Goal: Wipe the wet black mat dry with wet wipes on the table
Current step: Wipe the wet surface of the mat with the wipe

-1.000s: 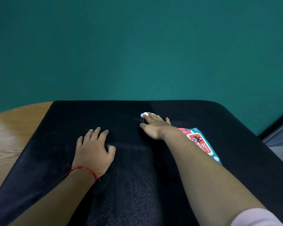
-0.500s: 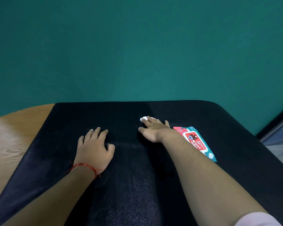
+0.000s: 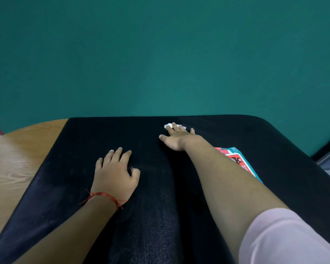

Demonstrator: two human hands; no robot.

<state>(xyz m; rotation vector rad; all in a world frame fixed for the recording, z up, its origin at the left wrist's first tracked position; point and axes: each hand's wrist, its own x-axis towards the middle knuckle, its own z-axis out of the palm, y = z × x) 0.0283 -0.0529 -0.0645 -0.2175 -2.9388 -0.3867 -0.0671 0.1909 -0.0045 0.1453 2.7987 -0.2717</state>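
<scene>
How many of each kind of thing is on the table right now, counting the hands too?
Black mat: 1
White wipe: 1, pressed under the right hand
Pack of wet wipes: 1
Hands: 2, the left hand flat on the mat, plus the right hand
Total: 5

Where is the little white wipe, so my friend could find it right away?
Look at the black mat, then go to its far edge by the green wall. There the right hand presses flat on a small crumpled wipe that peeks out in front of it. It is the only white thing on the mat.
</scene>
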